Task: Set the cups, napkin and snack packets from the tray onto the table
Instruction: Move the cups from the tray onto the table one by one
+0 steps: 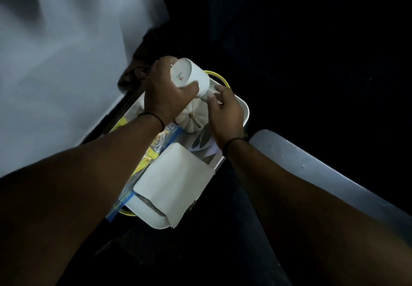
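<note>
My left hand [165, 93] grips a white cup [191, 76] tipped on its side above the tray, its base with a small red mark facing me. My right hand [225, 109] hovers beside the cup's rim with relaxed fingers and holds nothing. Below them a second white ribbed cup [191, 119] lies in the white tray [244, 109]. A folded white napkin [176, 181] covers the tray's near end. Clear snack packets [156, 145] with yellow contents and a blue zip strip lie along the tray's left side under my left forearm.
A pale table top [55, 67] spreads to the left of the tray. A grey-blue chair edge [323, 169] runs at the right. A brown object [142, 62] sits behind the tray. The surroundings are dark.
</note>
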